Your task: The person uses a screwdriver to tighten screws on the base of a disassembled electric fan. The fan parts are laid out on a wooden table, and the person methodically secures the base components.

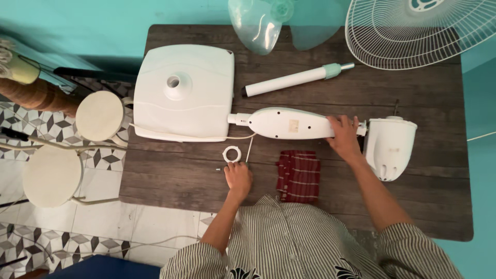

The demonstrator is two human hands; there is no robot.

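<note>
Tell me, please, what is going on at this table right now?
A person is working on a dismantled pedestal fan on a dark wooden table. The right hand rests on the white neck housing beside the motor head. The left hand sits by a small white ring. The base, pole and grille lie apart.

Small pale rectangular label (293, 125) on white fan neck (279, 124).
</note>
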